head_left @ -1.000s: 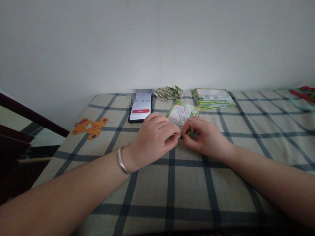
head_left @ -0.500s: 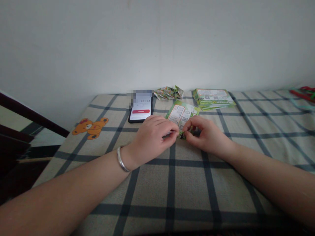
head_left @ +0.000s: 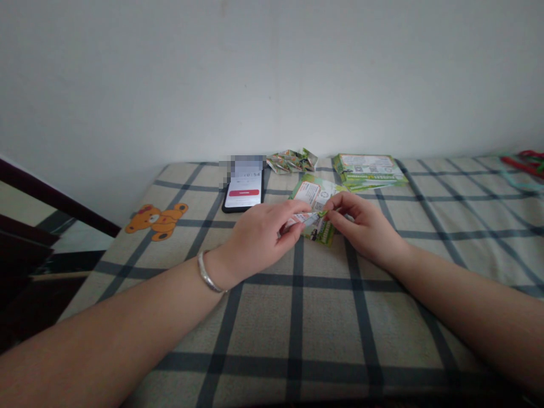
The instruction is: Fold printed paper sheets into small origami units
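A green printed paper leaflet (head_left: 317, 212) lies on the checked cloth in front of me, partly folded. My left hand (head_left: 261, 238), with a silver bracelet at the wrist, pinches its near left part between thumb and fingers. My right hand (head_left: 365, 226) pinches the same leaflet from the right side. Both hands meet over the paper's near edge, and a folded flap shows between them.
A black phone (head_left: 244, 190) with a lit screen lies behind my left hand. Several folded paper pieces (head_left: 292, 160) sit by the wall, next to a stack of green leaflets (head_left: 368, 169). A bear print (head_left: 156, 219) marks the cloth at left. Red and green items (head_left: 527, 160) lie far right.
Both hands have shifted a little away from me along the leaflet. The small folded bit between my fingers has opened into a wider flap near the paper's front edge.
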A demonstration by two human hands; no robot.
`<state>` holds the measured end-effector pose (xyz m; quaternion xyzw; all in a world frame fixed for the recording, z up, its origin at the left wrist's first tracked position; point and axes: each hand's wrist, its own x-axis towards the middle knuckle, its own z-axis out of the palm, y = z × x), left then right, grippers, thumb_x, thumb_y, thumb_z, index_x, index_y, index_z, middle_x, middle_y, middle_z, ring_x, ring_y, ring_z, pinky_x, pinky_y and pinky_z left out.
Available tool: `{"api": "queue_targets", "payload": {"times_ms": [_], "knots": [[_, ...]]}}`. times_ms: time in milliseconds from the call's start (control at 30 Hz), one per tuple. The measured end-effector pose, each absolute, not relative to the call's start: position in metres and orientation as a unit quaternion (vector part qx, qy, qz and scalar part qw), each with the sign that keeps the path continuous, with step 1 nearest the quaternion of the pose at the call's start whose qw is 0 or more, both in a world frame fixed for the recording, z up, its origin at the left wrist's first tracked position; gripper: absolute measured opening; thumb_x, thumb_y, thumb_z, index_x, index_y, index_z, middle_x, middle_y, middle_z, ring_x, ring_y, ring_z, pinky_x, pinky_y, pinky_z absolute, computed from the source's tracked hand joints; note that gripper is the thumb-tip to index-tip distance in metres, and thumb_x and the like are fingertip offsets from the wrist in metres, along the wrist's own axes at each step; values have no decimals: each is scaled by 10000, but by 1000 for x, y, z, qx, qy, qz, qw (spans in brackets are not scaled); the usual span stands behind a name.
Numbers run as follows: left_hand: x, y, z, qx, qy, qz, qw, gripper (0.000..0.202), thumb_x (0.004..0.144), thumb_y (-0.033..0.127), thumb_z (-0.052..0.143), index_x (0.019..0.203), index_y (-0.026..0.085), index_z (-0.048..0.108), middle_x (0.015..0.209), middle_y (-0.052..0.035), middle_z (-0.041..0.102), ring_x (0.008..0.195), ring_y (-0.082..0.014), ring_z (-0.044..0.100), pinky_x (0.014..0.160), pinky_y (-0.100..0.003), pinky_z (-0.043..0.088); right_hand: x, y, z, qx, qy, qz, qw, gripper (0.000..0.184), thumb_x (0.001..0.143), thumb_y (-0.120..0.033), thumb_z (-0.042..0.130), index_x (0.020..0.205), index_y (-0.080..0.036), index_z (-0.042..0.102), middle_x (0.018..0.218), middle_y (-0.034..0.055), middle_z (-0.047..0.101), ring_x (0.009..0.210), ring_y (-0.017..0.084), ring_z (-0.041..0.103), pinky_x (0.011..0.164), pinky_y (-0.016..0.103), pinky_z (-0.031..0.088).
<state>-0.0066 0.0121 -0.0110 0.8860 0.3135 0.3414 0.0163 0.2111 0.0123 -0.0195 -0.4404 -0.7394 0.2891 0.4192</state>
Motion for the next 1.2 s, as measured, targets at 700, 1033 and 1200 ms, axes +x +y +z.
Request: {"api": "queue_targets", "payload": {"times_ms": [700, 1033, 1200], "knots": [[-9, 16, -13, 884, 317, 340, 40, 413, 774, -6, 441, 1108, 158, 619, 1053, -44, 696, 973, -179, 645, 881, -338, 500, 211, 13, -21, -444, -744, 236, 440, 83, 835, -187, 594, 910, -218, 575, 807, 1, 629, 716, 136, 571, 627, 283, 450], [-9, 19, -12, 902, 310, 300, -32, 232, 834, 122, 595, 1054, 183, 636, 914, -40, 656, 887, -202, 584, 811, -349, 468, 210, 5, -13, -387, -814, 256, 350, 77, 842, -178, 577, 889, -212, 628, 841, 9, 684, 793, 149, 623, 746, 287, 485], [-10, 18, -12, 895, 319, 294, -99, 165, 837, 175, 610, 982, 220, 677, 848, -36, 555, 819, -195, 530, 738, -337, 444, 210, 5, -11, -345, -825, 297, 334, 75, 874, -253, 593, 909, -209, 643, 878, 14, 687, 835, 149, 633, 770, 276, 493]]}}
